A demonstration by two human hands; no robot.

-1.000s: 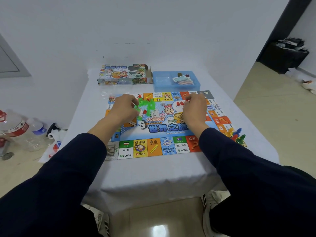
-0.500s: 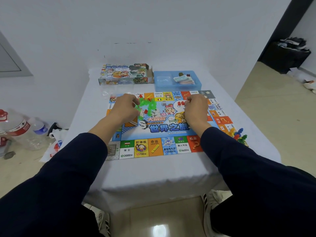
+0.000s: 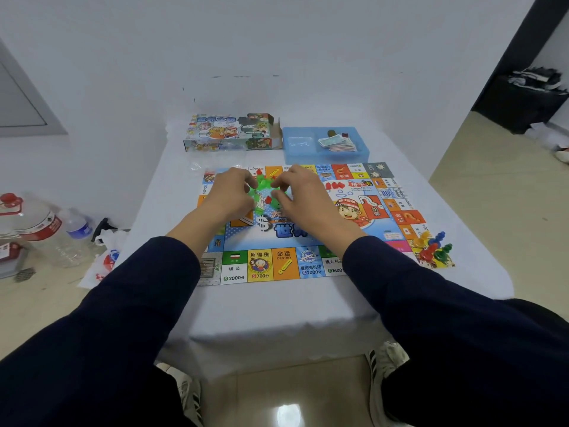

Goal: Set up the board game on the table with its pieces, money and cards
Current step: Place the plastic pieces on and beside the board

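The colourful game board (image 3: 283, 265) lies flat on the white table (image 3: 277, 306). A small heap of green and red plastic houses (image 3: 265, 188) sits on the board's left-centre. My left hand (image 3: 229, 195) curls its fingers into the heap from the left. From the right, my right hand (image 3: 303, 195) curls its fingers onto the same heap. The two sets of fingertips nearly meet, and the hands hide much of the pile. Several coloured pawns (image 3: 432, 249) stand at the board's near right corner. A stack of cards and money (image 3: 337, 143) lies in the blue tray (image 3: 363, 154).
The open game box (image 3: 229, 132) lies at the table's far left, beside the tray. A crumpled clear plastic bag (image 3: 197, 166) is near the board's far left corner. Plastic bottles (image 3: 46, 229) stand on the floor at left. My shoes (image 3: 385, 365) are under the near table edge.
My right hand has moved left from the red pieces near the board's middle to the green heap. My left hand has stayed at the heap. The view has shifted slightly.
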